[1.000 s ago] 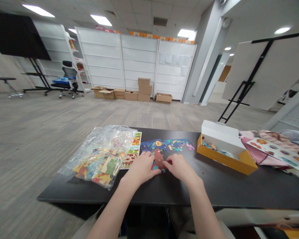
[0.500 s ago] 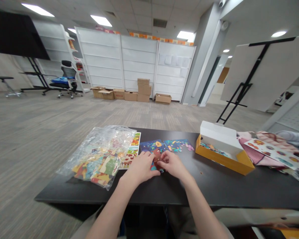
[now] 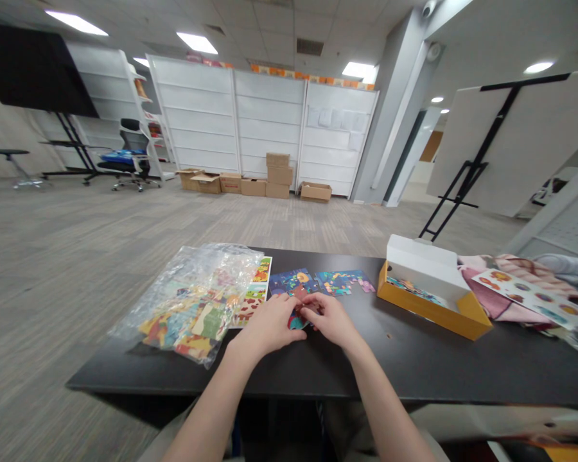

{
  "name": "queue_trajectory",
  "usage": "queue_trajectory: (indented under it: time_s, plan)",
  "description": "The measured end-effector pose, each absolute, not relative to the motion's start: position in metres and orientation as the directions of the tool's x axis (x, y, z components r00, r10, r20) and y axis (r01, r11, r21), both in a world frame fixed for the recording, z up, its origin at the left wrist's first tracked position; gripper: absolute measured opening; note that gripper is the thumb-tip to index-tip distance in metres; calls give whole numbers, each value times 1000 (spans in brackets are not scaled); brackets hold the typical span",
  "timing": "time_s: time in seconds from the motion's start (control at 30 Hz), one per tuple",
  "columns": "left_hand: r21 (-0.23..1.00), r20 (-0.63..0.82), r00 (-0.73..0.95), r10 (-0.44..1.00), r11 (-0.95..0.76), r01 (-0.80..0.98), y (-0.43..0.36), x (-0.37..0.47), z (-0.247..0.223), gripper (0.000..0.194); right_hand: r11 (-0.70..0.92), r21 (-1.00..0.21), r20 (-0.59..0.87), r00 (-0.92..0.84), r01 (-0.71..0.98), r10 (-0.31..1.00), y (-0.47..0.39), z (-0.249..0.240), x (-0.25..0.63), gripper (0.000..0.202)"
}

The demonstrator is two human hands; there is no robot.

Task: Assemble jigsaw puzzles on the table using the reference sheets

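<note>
Left hand: the left hand [image 3: 267,324] is lying over the near-left side of the puzzle stuff, thumb spread well away from the other fingers.
Right hand: the right hand [image 3: 332,319] comes in from the other side, fingers bent and tips close together over the reddish-brown piece [image 3: 299,292]. Honestly can't tell if they're pinching it, the hand blocks the view.
Reddish-brown piece: between the two hands, partly covered, with a teal-and-red bit [image 3: 296,321] peeking out just below.
Joined puzzle sections: left section [image 3: 291,280] is right behind the hands, right section [image 3: 340,280] sits just beside it, both mostly blue.
Plastic bag: big clear plastic bag [image 3: 192,308] full of colourful pieces, left of the hands, partly on top of a picture sheet [image 3: 255,303].
Yellow box: yellow box [image 3: 433,313] off to the right, white lid up, loose pieces [image 3: 409,287] inside.
Far right: pink cloth [image 3: 491,296] with a sticker-type sheet [image 3: 530,296] lying over it.
Counter: black counter [image 3: 356,366], all of that's on it.
Background: white shelving [image 3: 270,115], cardboard boxes [image 3: 278,174] on the floor, an office chair [image 3: 132,151].
</note>
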State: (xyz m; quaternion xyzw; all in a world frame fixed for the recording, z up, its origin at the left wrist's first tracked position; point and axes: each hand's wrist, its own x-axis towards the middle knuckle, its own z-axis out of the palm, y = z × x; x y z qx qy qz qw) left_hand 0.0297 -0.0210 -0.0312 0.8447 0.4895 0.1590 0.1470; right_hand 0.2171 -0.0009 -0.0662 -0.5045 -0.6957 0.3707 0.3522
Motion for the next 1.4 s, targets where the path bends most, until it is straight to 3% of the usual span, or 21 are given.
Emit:
queue_trajectory:
  time_s: [0.27, 0.5, 0.67, 0.87, 1.17, 1.3, 1.4]
  plan:
    - [404, 89, 456, 886, -450, 796, -24, 31, -24, 35, 238, -834, 155, -202, 497, 967, -4, -66, 216, 30]
    - [435, 97, 469, 878, -461, 773, -25, 25, -25, 30, 277, -817, 184, -226, 507, 957, -4, -64, 216, 30]
    - [492, 93, 480, 872, -460, 740, -23, 19, -31, 38, 224, -882, 123, -255, 416, 959, -3, -64, 213, 26]
    - [482, 180, 416, 891, -449, 753, -21, 28, -30, 86, 65, -976, -5, -318, 210, 948, -5, -60, 215, 24]
    - [513, 70, 470, 880, -435, 740, -24, 31, -33, 83, 134, -952, 45, -309, 274, 950, -11, -50, 225, 24]
    - [644, 95, 422, 902, -379, 665, -19, 31, -32, 101, 175, -958, 100, -305, 228, 947, -14, -40, 232, 26]
    - [827, 170, 321, 932, -312, 468, -13, 35, -30, 77, 204, -968, 148, -324, 149, 935, -17, -31, 240, 27]
